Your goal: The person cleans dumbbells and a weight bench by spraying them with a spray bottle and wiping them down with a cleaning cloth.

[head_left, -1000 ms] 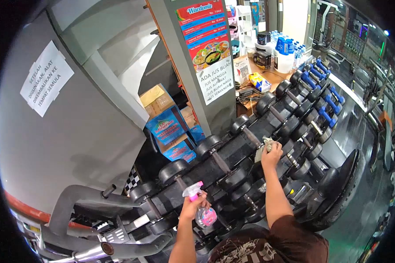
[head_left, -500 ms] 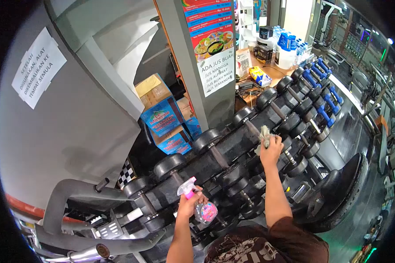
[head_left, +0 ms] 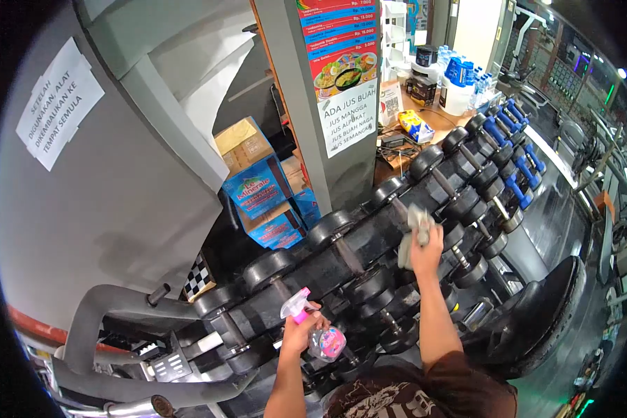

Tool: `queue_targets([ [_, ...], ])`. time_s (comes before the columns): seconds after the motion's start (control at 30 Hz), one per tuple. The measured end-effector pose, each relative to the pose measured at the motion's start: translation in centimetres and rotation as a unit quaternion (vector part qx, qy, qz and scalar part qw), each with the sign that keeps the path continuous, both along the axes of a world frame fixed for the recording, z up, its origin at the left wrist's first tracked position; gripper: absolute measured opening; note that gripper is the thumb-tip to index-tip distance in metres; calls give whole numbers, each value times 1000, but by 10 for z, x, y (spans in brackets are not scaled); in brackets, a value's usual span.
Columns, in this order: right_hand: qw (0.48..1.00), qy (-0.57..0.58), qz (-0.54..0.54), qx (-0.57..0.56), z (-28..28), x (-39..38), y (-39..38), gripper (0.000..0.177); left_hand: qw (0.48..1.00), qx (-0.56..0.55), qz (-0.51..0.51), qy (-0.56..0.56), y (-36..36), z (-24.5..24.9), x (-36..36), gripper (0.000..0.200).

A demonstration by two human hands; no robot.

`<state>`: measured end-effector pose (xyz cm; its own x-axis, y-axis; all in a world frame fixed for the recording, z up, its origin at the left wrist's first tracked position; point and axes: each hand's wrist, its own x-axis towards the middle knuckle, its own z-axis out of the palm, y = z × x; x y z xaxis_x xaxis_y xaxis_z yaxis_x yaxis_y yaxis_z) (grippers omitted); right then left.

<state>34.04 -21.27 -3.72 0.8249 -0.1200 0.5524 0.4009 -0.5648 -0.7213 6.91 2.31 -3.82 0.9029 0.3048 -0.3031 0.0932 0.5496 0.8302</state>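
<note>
In the head view, my left hand (head_left: 301, 330) is wrapped round a clear spray bottle (head_left: 327, 343) with a pink collar, a white trigger top and a pink label. The bottle is tilted, its nozzle toward the upper left. My right hand (head_left: 428, 252) grips a pale cloth (head_left: 417, 219), slightly smeared by motion. The cloth overlaps one of the black dumbbells (head_left: 390, 189) on the rack's upper tier, and the near end of that dumbbell is hidden behind hand and cloth. Another dumbbell (head_left: 331, 228) lies just left of it on the rack (head_left: 313, 279).
Blue dumbbells (head_left: 514, 189) fill the far right of the rack. Behind stand a grey pillar (head_left: 348, 184) with a menu and stacked blue cartons (head_left: 258, 187). A wooden counter (head_left: 442, 122) holds bottles. A padded black seat (head_left: 536, 313) is at right, grey machine tubing (head_left: 90, 327) at left.
My right hand and the cloth have shifted slightly over the same dumbbell, and more cloth hangs to the left. My left hand keeps the spray bottle almost in place. The view has tilted a little.
</note>
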Motion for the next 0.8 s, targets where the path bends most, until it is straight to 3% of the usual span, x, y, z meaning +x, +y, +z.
queue_targets([
  [0.1,999,-33,13,37,44,65,37,31,1000,-13,-2,-5,0,-1,3,26],
  [0.27,983,-95,93,-126,-19,137,89,39,1000,2,2,17,1,0,5,25],
  [0.37,986,94,88,-103,-25,156,82,53,1000,7,-1,16,4,0,7,24],
  [0.5,980,198,8,-28,-19,172,64,46,1000,18,4,25,2,2,12,25],
  [0.6,925,340,-38,-164,-85,198,32,46,999,25,14,39,1,1,11,27],
  [0.67,906,411,-97,-37,-68,189,16,58,999,22,17,39,2,3,13,27],
  [0.7,938,333,-72,62,-127,226,6,61,999,18,18,35,2,5,14,27],
  [0.8,949,240,-172,-108,-105,238,18,56,999,13,18,35,2,8,14,28],
])
